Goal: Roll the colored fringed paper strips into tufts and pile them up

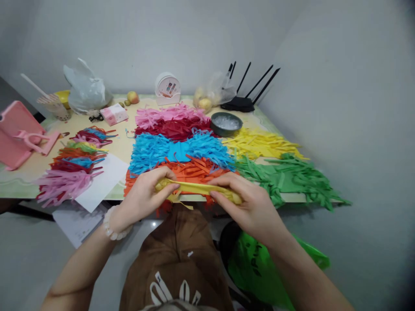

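Note:
My left hand (144, 196) and my right hand (249, 203) both pinch a rolled strip of yellow fringed paper (197, 188), stretched level between them at the table's near edge. My left thumb and fingers close over its left end; my right fingers wrap its right end. Just beyond lie fringed paper sheets: orange (191, 168), blue (175, 151), dark red (175, 127), pink (168, 113), yellow (259, 142) and green (288, 177). A bead bracelet sits on my left wrist.
A grey bowl (226, 123) of white stuff stands behind the blue sheet. Rolled fringes in mixed colours (73, 166) lie at left beside white paper (102, 181). A pink stand (19, 134), plastic bags, fruit and a black router (241, 103) line the table (19, 181). A green bag (259, 263) sits below.

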`<state>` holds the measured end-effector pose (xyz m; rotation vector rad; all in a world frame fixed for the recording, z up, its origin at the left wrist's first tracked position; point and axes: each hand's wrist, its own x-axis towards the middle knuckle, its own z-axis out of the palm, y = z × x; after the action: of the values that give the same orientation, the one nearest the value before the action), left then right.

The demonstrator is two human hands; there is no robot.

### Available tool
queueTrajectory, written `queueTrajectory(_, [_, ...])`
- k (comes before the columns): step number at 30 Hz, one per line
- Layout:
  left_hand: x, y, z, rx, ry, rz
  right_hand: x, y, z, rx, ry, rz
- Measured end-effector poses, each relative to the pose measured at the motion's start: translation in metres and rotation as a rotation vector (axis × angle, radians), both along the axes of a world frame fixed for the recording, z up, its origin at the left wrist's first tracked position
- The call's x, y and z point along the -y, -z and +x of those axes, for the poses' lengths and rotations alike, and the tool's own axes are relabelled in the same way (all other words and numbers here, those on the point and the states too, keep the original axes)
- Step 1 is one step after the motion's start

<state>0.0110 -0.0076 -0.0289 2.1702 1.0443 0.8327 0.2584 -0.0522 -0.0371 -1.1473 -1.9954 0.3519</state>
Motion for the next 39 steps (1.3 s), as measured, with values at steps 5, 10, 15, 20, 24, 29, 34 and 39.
queueTrajectory(5, [0.005,0.002,0.002,0.314,0.094,-0.389,-0.001,0.005,0.001,-0.243,0.024,-0.243])
queueTrajectory(10, [0.004,0.011,0.000,0.511,0.099,-0.511,-0.005,0.013,-0.004,-0.568,-0.037,-0.359])
queueTrajectory(15, [0.001,0.012,-0.003,0.494,0.162,-0.346,-0.010,0.021,-0.005,-0.673,-0.058,-0.434])
queueTrajectory(20, [0.004,0.011,-0.002,0.309,0.042,-0.135,-0.011,0.018,-0.007,-0.553,0.048,-0.386])
queueTrajectory(24, [0.005,0.015,0.000,0.124,-0.060,0.019,-0.011,0.015,-0.010,-0.340,0.117,-0.265])
queueTrajectory(29, [0.003,0.016,0.002,0.092,-0.047,-0.091,-0.013,0.019,-0.009,-0.234,0.134,-0.247])
queueTrajectory(34, [0.002,0.015,0.005,0.434,0.051,-0.462,-0.013,0.023,-0.012,-0.568,0.023,-0.475])
queueTrajectory(39, [0.001,0.021,0.004,0.580,0.021,-0.625,-0.014,0.027,-0.015,-0.777,-0.051,-0.525])
